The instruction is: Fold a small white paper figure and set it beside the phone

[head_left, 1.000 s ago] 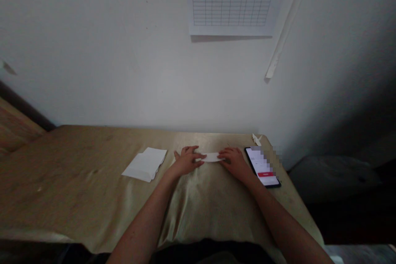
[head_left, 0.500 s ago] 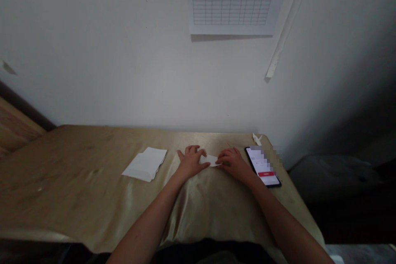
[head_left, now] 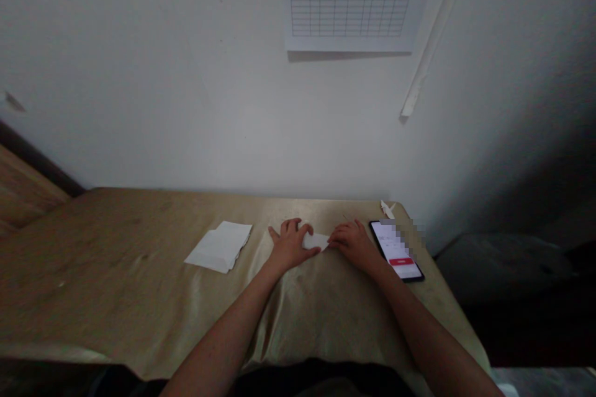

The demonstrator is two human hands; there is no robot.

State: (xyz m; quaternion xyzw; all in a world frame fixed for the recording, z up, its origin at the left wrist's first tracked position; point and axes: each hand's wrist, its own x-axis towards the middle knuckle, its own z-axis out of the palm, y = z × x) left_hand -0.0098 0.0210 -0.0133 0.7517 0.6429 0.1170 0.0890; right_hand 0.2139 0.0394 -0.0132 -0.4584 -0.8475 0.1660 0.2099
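A small folded piece of white paper (head_left: 316, 242) lies on the cloth-covered table between my hands. My left hand (head_left: 292, 245) holds its left end against the cloth, thumb and index finger curved round it and the other fingers spread. At the paper's pointed right end, the fingertips of my right hand (head_left: 354, 247) are pinched together on the tip. The right fingers partly hide that end. Left of my left hand lies a small stack of white paper sheets (head_left: 220, 247), untouched.
A phone (head_left: 401, 260) with a lit screen lies right of my right hand. Behind it, near the table's back right corner, sits a small folded white paper piece (head_left: 387, 209). The tan cloth (head_left: 116, 273) is wrinkled. A printed grid sheet (head_left: 351, 0) hangs on the wall.
Both hands have shifted very slightly to the right. More of the paper shows between them, and its right end now looks pointed.
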